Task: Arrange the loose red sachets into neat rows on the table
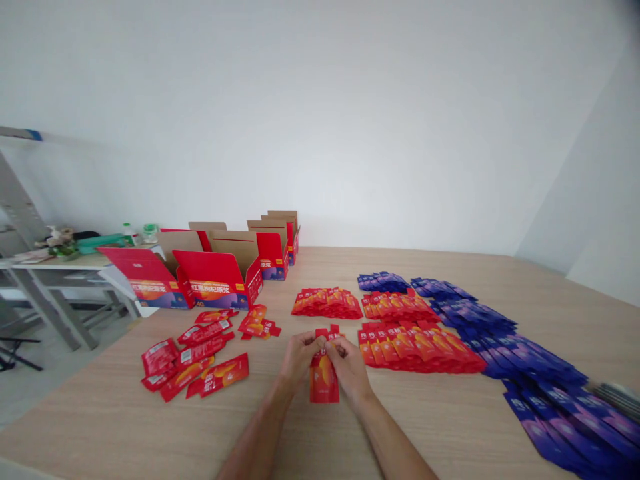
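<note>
A flat red pouch (324,385), printed with orange fruit, pointed lengthwise away from the person over the wooden table (313,443). The left hand (299,360) and right hand (351,368) hid its upper part; whether the red tabs beyond were another pouch's was unclear. Both hands' fingers pinched it narrowly, thumbs nearly meeting. Farther off stood open boxes (213,283).

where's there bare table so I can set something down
Bare table: near side, between the right forearm and nearest purple pouches; far side, between the pouch rows and wall. Crowded: left, loose red pouches and open boxes; right, overlapping pouch rows.
</note>
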The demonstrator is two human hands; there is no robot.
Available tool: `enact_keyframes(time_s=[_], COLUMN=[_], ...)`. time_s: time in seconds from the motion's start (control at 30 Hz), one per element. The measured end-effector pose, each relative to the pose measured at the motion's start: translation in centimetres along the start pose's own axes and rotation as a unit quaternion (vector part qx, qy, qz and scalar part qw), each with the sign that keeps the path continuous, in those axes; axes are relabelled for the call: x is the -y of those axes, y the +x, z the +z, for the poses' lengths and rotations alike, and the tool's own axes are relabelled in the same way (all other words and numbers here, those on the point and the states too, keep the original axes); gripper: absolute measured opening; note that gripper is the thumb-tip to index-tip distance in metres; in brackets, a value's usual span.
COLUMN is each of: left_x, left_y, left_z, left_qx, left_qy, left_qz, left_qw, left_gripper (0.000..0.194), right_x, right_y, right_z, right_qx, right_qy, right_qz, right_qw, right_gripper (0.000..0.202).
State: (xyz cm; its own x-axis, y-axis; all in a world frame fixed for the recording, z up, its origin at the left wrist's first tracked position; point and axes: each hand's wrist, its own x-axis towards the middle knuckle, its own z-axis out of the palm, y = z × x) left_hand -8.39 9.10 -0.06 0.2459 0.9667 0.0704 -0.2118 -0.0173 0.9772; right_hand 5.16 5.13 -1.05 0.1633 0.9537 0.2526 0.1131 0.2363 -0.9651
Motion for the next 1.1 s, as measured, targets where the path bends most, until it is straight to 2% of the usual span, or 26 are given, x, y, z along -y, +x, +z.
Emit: enact_keyframes(time_s=[0.13, 0.2, 0.33, 0.4, 0.47, 0.6, 0.7, 0.8, 0.87, 0.93, 1.0, 1.03, 1.1], left_x=[0.3, 0.5, 0.9, 0.9, 0.8, 0.6, 0.4, 0.4, 0.7, 1.2, 1.8, 2.0, 2.4], left_y=[-0.1, 0.0, 0.5, 0.7, 0.7, 0.5, 0.4, 0.4, 0.5, 0.8, 1.1, 1.3, 1.5], left_z=[0.2, 0.1, -0.2, -0.4, -0.5, -0.3, -0.2, -0.3, -0.4, -0.5, -0.8, -0.9, -1.2], left_qx=[0.024, 0.032, -0.011, -0.032, -0.041, -0.039, -0.04, -0.008, 0.006, -0.017, -0.065, -0.084, -0.095], left_qy=[-0.01, 0.019, 0.041, 0.034, 0.031, 0.026, 0.022, 0.022, 0.027, 0.033, 0.057, 0.081, 0.138], left_qz=[-0.071, -0.071, -0.029, -0.016, -0.007, -0.006, -0.025, -0.073, -0.081, -0.062, -0.035, -0.023, -0.005], left_qw=[0.997, 0.997, 0.999, 0.999, 0.999, 0.999, 0.999, 0.997, 0.996, 0.997, 0.996, 0.993, 0.986], left_gripper=[0.046, 0.047, 0.049, 0.05, 0.05, 0.048, 0.047, 0.044, 0.048, 0.054, 0.056, 0.057, 0.056], right_x=[-0.5, -0.5, -0.3, -0.4, -0.5, -0.6, -0.1, 0.2, 0.0, -0.4, -1.0, -1.2, -1.6], right_y=[0.4, 0.6, 0.8, 0.8, 0.8, 0.8, 0.6, 0.5, 0.9, 1.4, 1.9, 2.1, 2.1], right_z=[-0.6, -0.8, -0.8, -0.8, -0.9, -1.0, -0.9, -1.1, -1.5, -2.4, -3.3, -3.6, -4.1], right_qx=[-0.055, -0.07, -0.028, -0.001, -0.004, -0.033, -0.019, -0.005, 0.004, -0.012, -0.062, -0.08, -0.066], right_qy=[0.053, 0.067, 0.109, 0.094, 0.051, 0.014, 0.027, 0.041, 0.039, 0.0, -0.098, -0.16, -0.269], right_qz=[0.021, 0.029, 0.049, 0.045, 0.03, 0.015, 0.026, 0.039, 0.041, 0.042, 0.044, 0.02, -0.029], right_qw=[0.997, 0.995, 0.992, 0.995, 0.998, 0.999, 0.999, 0.998, 0.998, 0.999, 0.992, 0.984, 0.961], right_gripper=[0.045, 0.046, 0.044, 0.043, 0.044, 0.045, 0.044, 0.044, 0.044, 0.042, 0.039, 0.039, 0.039])
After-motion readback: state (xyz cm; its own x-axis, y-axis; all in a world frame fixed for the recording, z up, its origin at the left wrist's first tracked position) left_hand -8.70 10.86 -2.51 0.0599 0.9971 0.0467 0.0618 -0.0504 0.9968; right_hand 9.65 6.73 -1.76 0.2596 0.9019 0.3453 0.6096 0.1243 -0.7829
